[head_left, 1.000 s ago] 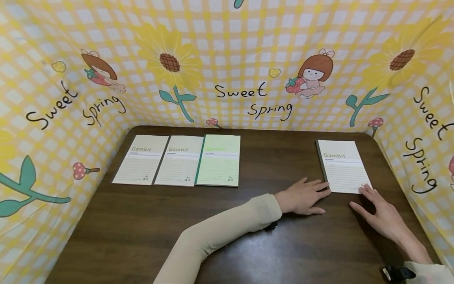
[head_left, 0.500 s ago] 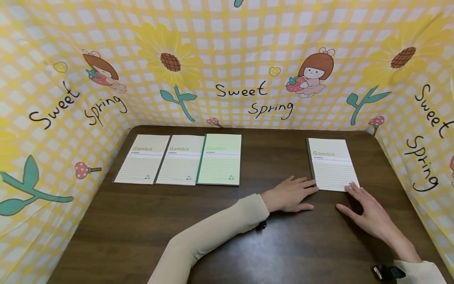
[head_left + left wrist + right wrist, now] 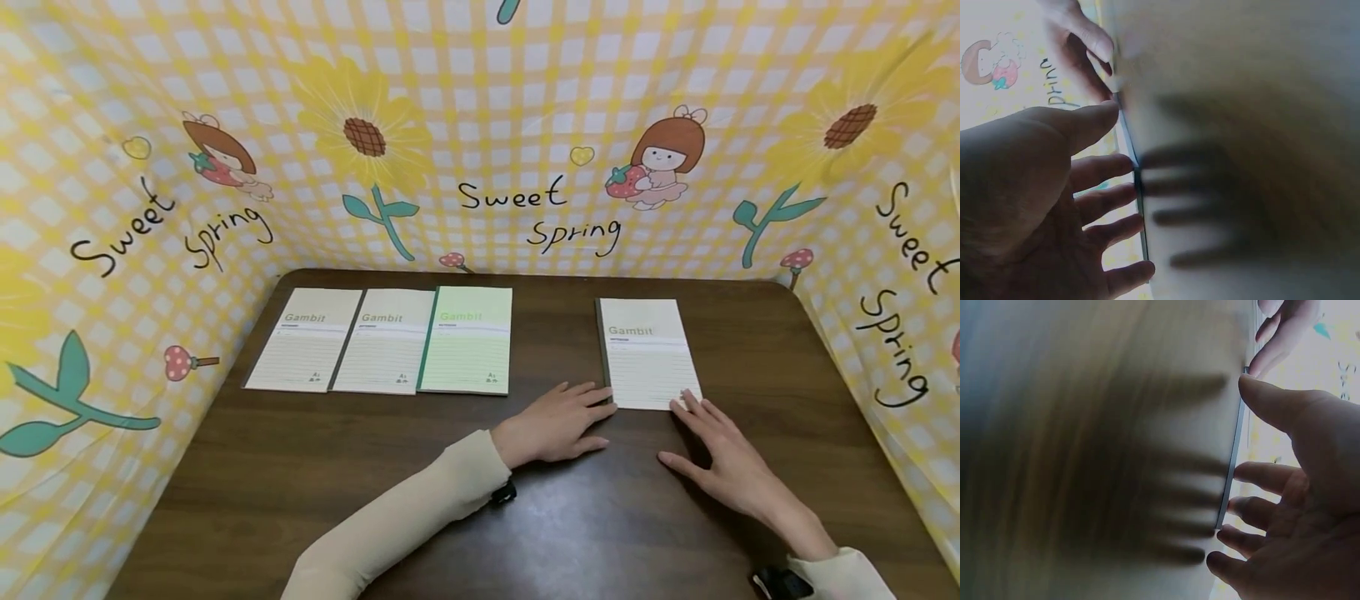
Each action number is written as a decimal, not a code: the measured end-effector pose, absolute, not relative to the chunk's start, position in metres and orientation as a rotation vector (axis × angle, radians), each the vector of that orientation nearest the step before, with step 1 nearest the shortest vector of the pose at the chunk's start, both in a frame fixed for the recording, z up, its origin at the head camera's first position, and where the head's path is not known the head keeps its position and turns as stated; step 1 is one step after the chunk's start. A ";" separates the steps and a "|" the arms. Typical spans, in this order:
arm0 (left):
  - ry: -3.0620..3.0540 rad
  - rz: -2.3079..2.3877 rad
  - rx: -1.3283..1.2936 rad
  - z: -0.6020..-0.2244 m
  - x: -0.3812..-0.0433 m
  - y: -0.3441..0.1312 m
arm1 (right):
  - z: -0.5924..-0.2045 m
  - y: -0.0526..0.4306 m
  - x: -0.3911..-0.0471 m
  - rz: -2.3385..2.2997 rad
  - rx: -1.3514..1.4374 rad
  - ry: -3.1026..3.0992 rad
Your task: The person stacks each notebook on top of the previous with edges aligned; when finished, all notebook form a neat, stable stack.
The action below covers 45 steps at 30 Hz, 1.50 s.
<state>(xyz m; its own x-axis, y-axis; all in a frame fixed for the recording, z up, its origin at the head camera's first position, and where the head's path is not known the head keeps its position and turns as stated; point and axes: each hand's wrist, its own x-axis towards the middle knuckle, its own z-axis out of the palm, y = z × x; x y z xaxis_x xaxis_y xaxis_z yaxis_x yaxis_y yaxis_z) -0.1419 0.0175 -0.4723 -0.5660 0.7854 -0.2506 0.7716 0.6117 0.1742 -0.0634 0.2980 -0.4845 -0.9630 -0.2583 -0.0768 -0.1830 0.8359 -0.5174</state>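
Observation:
A white notebook [image 3: 648,354] marked "Gambit", dark along its spine, lies flat on the table. My left hand [image 3: 558,423] has its straight fingertips at the notebook's lower left corner, on the spine side. At the lower right corner are the fingertips of my right hand [image 3: 723,458], fingers spread and thumb held apart. Both wrist views look low along the table, with the left hand [image 3: 1054,187] and the right hand [image 3: 1297,481] stretched toward the notebook's thin edge. To the left lie a green notebook [image 3: 468,342] and two pale notebooks, the nearer one [image 3: 382,342] beside it.
The farthest pale notebook [image 3: 303,342] ends the row at the left. A dark wooden table [image 3: 360,475] carries everything. A yellow checked cloth [image 3: 510,108] with printed flowers walls off the back and both sides.
The white notebook has slid leftward across the table, toward the row of notebooks. Both hands moved left with it, keeping the same places at its lower corners.

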 end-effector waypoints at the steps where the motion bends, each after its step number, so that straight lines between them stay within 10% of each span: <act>1: 2.540 0.067 1.252 -0.472 -0.140 0.011 | -0.485 0.293 -0.062 -0.783 -0.366 2.870; 25: 2.592 0.411 1.113 -0.473 -0.107 -0.053 | -0.490 0.241 -0.051 -0.924 -0.479 2.998; 45: 1.888 1.982 -0.025 -0.488 -0.119 -0.030 | -0.487 0.255 -0.082 -1.803 0.265 2.308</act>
